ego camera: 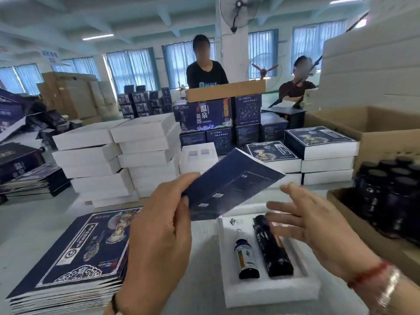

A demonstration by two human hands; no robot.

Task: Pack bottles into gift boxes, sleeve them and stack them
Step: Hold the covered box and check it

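Worktable (pixel 34 223) is carrying white box stacks (pixel 118 155) toward its far edge and a flat sleeve pile (pixel 75 253) at its near left.

Open gift box (pixel 268 289) is sitting at the near edge, centre-right, two bottles lying in its foam: dark tall bottle (pixel 272 246) and small dropper bottle (pixel 246 258).

Left hand (pixel 159 228) is pinching one blue sleeve (pixel 229 185) by its corner, tilted above the box. Right hand (pixel 318 230) is hovering over the bottles, fingers spread wide, holding nothing.

Risks, judged: a one-corner pinch is letting the sleeve sag or twist, so it may catch on the box edge; the spread hand may knock the tall bottle out of its slot.
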